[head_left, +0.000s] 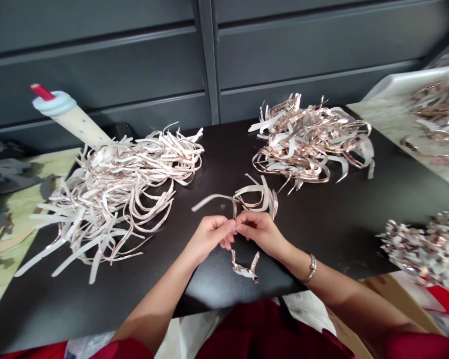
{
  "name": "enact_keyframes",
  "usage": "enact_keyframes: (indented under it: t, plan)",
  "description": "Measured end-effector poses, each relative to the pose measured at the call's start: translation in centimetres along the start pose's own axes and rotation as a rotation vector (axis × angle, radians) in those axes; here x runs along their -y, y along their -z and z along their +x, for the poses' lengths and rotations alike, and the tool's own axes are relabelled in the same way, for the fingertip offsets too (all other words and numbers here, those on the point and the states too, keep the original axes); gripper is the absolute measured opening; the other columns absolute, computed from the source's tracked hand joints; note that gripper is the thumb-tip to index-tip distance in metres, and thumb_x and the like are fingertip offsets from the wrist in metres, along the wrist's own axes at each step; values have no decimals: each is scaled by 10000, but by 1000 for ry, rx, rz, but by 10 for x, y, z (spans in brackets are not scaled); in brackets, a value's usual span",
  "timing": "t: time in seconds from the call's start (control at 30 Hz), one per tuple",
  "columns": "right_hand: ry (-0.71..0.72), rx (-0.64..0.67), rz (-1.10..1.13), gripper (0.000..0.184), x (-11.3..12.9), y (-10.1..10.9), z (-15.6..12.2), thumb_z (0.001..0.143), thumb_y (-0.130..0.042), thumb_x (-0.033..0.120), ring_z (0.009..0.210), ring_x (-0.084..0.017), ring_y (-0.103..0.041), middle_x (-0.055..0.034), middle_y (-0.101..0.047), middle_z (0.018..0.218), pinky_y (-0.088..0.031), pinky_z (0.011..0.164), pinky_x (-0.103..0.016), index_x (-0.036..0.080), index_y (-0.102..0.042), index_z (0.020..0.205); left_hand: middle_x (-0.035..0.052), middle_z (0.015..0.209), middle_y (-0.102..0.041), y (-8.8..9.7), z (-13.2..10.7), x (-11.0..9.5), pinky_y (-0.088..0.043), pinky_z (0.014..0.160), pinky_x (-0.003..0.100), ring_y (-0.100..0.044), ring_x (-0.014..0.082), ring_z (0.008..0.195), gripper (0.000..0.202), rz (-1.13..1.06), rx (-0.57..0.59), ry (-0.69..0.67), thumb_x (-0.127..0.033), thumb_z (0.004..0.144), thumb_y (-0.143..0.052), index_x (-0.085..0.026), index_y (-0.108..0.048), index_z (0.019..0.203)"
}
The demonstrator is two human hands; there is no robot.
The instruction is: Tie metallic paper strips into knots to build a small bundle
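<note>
My left hand [211, 234] and my right hand [260, 232] meet fingertip to fingertip over the black table [351, 219]. Both pinch a small bundle of shiny paper strips [252, 195] that curls up and away from the fingers. A short folded strip piece [245, 267] lies on the table just below my hands. A large pile of white and rose-gold strips [115, 192] spreads out to the left. A second, smaller pile of strips [310, 142] sits at the back right.
A cream bottle with a pale blue collar and red tip [65, 115] leans behind the left pile. A heap of shiny crumpled pieces [426, 249] lies at the right edge. More strips [439, 107] rest on a pale surface far right. A dark panelled wall stands behind.
</note>
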State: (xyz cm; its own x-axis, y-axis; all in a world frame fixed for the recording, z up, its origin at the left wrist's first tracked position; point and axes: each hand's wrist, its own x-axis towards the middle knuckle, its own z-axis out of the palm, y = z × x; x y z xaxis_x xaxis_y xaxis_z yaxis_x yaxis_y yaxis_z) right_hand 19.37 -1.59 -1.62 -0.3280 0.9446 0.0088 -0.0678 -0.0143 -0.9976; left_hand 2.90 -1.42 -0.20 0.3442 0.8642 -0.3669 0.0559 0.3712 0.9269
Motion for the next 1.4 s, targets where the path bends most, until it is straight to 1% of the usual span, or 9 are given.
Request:
enact_keyframes:
  t: [0.33,0.47,0.63,0.8,0.87,0.97,1.27,1.37,1.4]
  plan:
    - [-299,208,649,249,-14,7,6,648,-807,324,477,-51,-538,22,-612,567,-453,452,-135,138,-648,690,-9,547,-603,1,-5,-5,-455,490,197,-585,98,494,289,161,109,-153,-383,765,-648,-139,-573,629]
    - [-283,272,744,243,-15,12,9,643,-815,329,544,-80,-620,6,-663,622,-516,506,-152,156,-658,711,21,639,-648,-1,-9,-4,-478,528,219,-623,122,556,267,197,77,-297,-338,827,-582,-147,-541,644]
    - [-112,251,485,248,-3,17,6,783,-691,389,708,-126,-660,-53,-687,773,-533,606,-201,141,-678,783,19,647,-621,0,-12,-3,-452,587,236,-579,118,602,221,544,-130,-616,-208,850,-518,-161,-536,635]
    - [111,115,-166,296,13,15,6,755,-697,428,658,-132,-584,-41,-629,743,-464,547,-217,140,-647,800,61,877,-642,0,-12,-1,-473,690,258,-597,142,773,170,830,-261,-821,-136,823,-503,-174,-533,660]
    - [209,79,-408,212,20,11,10,768,-699,340,610,-115,-540,-13,-598,682,-433,554,-218,151,-619,715,72,972,-637,-1,-13,-1,-476,732,260,-604,148,836,165,828,-242,-822,-134,828,-502,-177,-535,671]
    - [324,161,-570,185,30,9,18,855,-590,226,606,-113,-535,-4,-591,656,-425,608,-232,164,-608,682,64,970,-639,-1,-15,-3,-470,754,256,-607,149,850,206,713,-204,-741,-149,845,-490,-181,-524,645]
    - [274,362,-354,197,23,31,26,906,-516,281,637,-116,-563,-20,-621,703,-450,596,-227,145,-642,842,76,895,-678,9,-12,-10,-458,728,274,-622,175,792,281,320,-72,-455,-203,791,-569,-163,-473,530]
    - [334,418,-422,191,19,29,23,913,-506,259,672,-119,-568,-26,-623,742,-466,655,-244,150,-645,841,51,872,-671,10,-8,-6,-468,724,263,-631,163,776,72,204,44,-277,-153,715,-638,-162,-600,775]
    - [367,433,-457,177,17,25,22,911,-510,246,707,-127,-577,-34,-629,774,-474,689,-257,156,-647,844,43,903,-667,9,-7,-5,-474,731,259,-637,160,792,248,129,65,-207,-136,690,-662,-174,-604,928]
